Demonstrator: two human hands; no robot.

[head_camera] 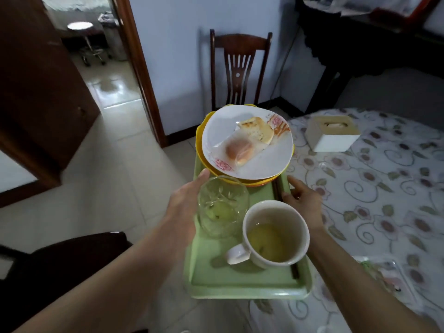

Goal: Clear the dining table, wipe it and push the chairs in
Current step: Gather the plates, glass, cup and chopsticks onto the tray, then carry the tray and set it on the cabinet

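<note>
We read no brand, label or writing on anything here. Our left hand (185, 203) lies along the left rim of the green tray (240, 282), thumb stretched forward beside the glass bowl (222, 207); its fingers are under the edge, so we cannot tell how they curl. Our right hand (304, 200) holds the right rim, thumb on top, fingers curled round it. The tray carries a white mug (276, 234) of yellowish liquid and a flowered plate (247, 143) with two pastries stacked on yellow dishes (200, 140). It sits at the edge of the tabletop (372, 188), near a tissue box (332, 133).
</note>
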